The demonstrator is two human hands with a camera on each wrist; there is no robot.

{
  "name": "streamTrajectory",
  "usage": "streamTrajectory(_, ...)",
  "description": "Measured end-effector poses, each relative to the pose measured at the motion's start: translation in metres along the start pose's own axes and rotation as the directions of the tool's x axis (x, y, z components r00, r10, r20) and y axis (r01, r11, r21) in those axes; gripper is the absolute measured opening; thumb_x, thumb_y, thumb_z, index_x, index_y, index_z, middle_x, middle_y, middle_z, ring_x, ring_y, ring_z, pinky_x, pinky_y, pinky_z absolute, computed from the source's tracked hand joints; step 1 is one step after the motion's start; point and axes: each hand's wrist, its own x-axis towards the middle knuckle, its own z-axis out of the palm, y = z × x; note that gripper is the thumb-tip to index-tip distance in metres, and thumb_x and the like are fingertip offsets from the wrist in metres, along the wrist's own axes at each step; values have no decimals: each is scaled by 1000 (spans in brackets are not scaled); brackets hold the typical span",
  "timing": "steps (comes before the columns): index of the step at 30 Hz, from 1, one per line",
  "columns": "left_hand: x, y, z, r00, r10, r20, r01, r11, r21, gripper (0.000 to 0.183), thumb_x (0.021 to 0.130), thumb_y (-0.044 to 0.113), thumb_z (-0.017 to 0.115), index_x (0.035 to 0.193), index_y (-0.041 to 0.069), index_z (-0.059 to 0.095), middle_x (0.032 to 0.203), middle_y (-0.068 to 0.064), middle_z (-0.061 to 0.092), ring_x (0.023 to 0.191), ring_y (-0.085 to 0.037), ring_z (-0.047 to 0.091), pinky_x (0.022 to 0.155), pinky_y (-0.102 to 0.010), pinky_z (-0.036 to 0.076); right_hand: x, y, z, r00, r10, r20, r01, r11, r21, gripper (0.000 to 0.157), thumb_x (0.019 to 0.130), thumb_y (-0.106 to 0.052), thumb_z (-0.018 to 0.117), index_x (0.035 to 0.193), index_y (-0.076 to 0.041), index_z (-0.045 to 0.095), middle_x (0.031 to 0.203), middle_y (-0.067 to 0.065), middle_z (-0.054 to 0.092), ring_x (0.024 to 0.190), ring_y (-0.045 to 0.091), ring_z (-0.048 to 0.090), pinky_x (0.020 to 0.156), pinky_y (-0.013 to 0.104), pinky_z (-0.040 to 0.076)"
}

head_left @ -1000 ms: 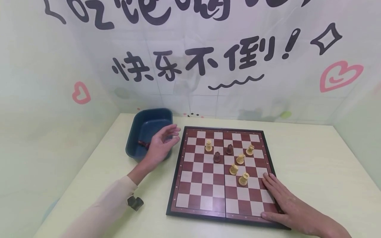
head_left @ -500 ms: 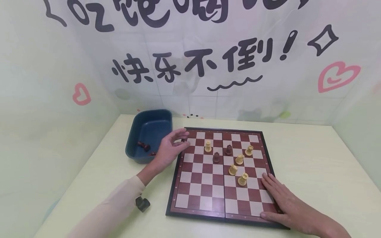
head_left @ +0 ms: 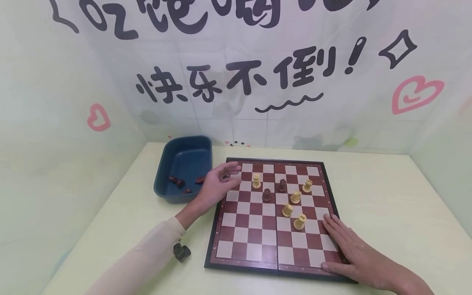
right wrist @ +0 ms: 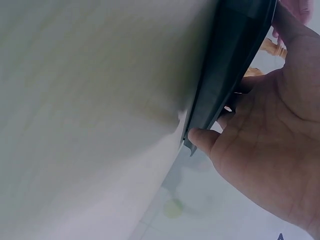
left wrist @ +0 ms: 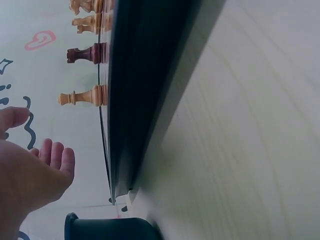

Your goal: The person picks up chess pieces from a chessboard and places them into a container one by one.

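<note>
A lettered sheet (head_left: 239,104) backs a pale table (head_left: 391,196), where a chessboard (head_left: 248,235) bears five cream pieces (head_left: 300,222) and two dark pieces (head_left: 267,194), all upright. Over its left edge hangs the left hand (head_left: 216,184), loosely curved and grasping nothing, near one cream piece; the right hand (head_left: 355,254) rests with extended fingers on the right edge, clutching nothing. Beside the board, a blue bin (head_left: 191,159) holds toppled dark pieces (head_left: 180,183)

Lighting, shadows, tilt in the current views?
Head: soft, even light, pieces legible; left wrist: image tipped sideways, board nearly black along its side, shadowing the table; right wrist: also tipped, right hand dim, shadow beside the board.
</note>
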Motion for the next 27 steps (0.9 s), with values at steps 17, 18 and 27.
streamTrajectory(17, 4, -8, 15, 1000, -9, 9, 10, 996, -91, 53, 91, -11, 64, 142, -10, 49, 136, -25, 57, 128, -39, 53, 105, -44, 47, 2, 0, -2, 999, 35, 34, -36, 999, 12, 100, 92, -65, 63, 163, -12, 19, 168, 8, 15, 150, 4, -1, 99, -2, -2)
streamTrajectory(18, 4, -8, 16, 1000, -9, 9, 10, 996, -85, 53, 91, -10, 64, 141, -10, 49, 136, -25, 58, 127, -38, 55, 105, -45, 47, 2, -1, -2, 999, 30, 32, -30, 999, 12, 99, 92, -64, 63, 163, -12, 18, 168, 9, 15, 150, 5, -1, 99, -1, -2)
streamTrajectory(27, 10, -9, 25, 999, -26, 44, 29, 997, -74, 54, 91, -12, 62, 142, -11, 47, 134, -25, 59, 125, -36, 57, 108, -40, 44, 3, -3, -4, 995, 86, 53, -83, 995, -51, 101, 90, -71, 58, 165, -18, 15, 169, 3, 13, 151, 14, 6, 115, 25, 26)
